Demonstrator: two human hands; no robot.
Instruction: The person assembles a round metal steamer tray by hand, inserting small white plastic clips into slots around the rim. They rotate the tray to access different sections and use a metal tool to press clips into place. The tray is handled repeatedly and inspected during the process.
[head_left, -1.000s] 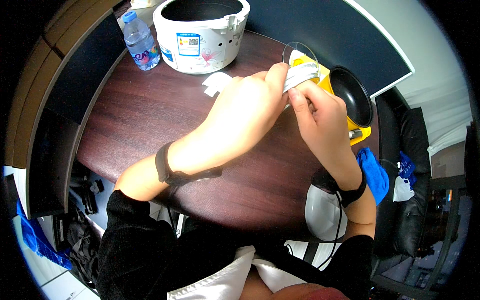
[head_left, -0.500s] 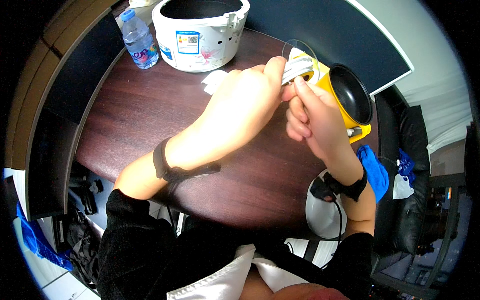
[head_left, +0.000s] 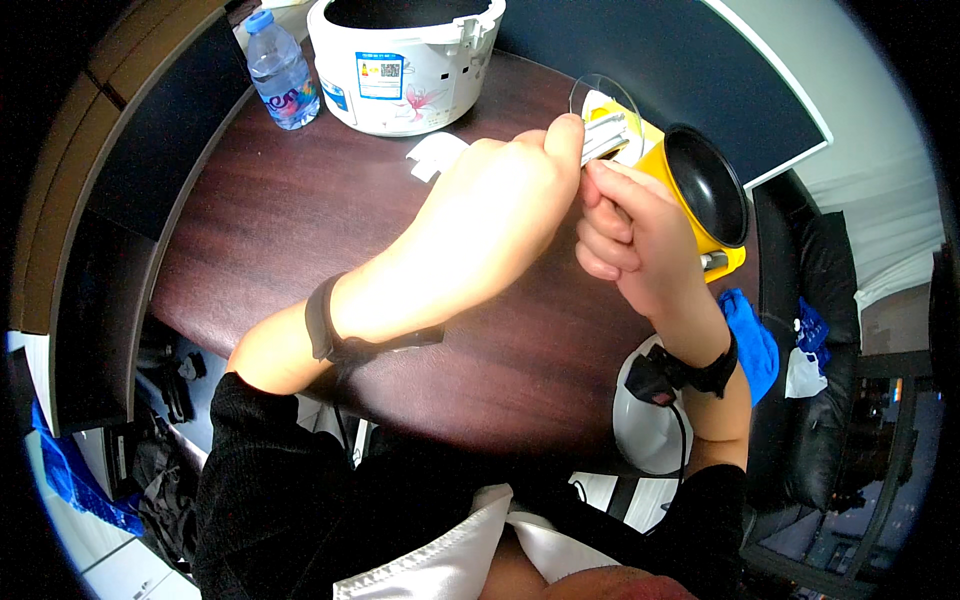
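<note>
The left hand [head_left: 515, 205] clasps a bundled white cord [head_left: 608, 138]. The right hand [head_left: 648, 232] curls beside it; I cannot tell if it grips

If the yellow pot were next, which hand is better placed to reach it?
Probably the right hand: it looks nearer the pot, while the left hand grips the white bundle.

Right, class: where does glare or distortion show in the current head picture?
Head view: glare bleaches the left hand nearly white; the white bundle it holds shows stripes; the dark panel at left bows with the fisheye; the corners fall to black.
</note>
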